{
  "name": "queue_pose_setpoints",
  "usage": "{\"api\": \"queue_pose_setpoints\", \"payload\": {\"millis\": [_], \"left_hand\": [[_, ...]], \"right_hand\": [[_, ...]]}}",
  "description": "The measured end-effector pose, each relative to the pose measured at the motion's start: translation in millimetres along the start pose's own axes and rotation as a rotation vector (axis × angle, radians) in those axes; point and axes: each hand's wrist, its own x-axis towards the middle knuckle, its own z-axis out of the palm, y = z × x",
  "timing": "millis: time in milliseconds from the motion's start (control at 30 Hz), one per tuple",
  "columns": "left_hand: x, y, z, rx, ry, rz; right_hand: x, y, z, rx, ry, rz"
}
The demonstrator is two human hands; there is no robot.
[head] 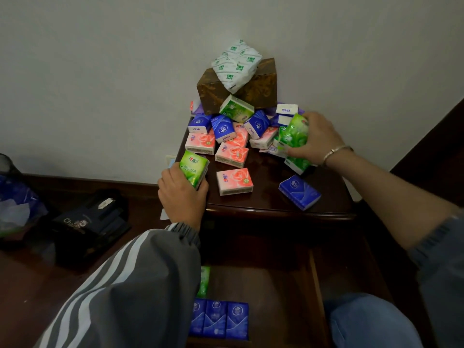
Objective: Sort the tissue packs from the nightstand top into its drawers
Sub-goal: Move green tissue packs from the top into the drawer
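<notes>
Over the nightstand, left hand tight around lime pack, right hand around green pack.

A brown box is set at the back of the nightstand top, against the wall. Pink packs and blue packs are scattered before it, one green pack being propped against it. Three more blue packs are lined up in the open drawer below.
</notes>
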Motion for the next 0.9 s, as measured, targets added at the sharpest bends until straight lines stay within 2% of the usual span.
{"api": "queue_pose_setpoints", "payload": {"millis": [200,400,733,833,900], "left_hand": [[-0.1,-0.5,-0.3,-0.003,0.001,0.004],[-1.3,-1.9,1.1,-0.021,0.015,0.006],[-1.2,-2.9,1.6,-0.034,0.029,0.016],[-1.0,-3.5,1.3,-0.039,0.04,0.021],[-1.9,-4.3,1.1,-0.046,0.043,0.026]], "right_hand": [[31.6,3.0,12.6,-0.09,-0.204,0.042],[32.6,10.4,28.5,-0.1,-0.182,0.081],[17.9,8.8,27.7,-0.017,0.009,0.012],[0.6,-0.3,16.1,0.113,0.15,-0.035],[-18.0,-8.9,7.4,0.317,0.262,-0.053]]}}
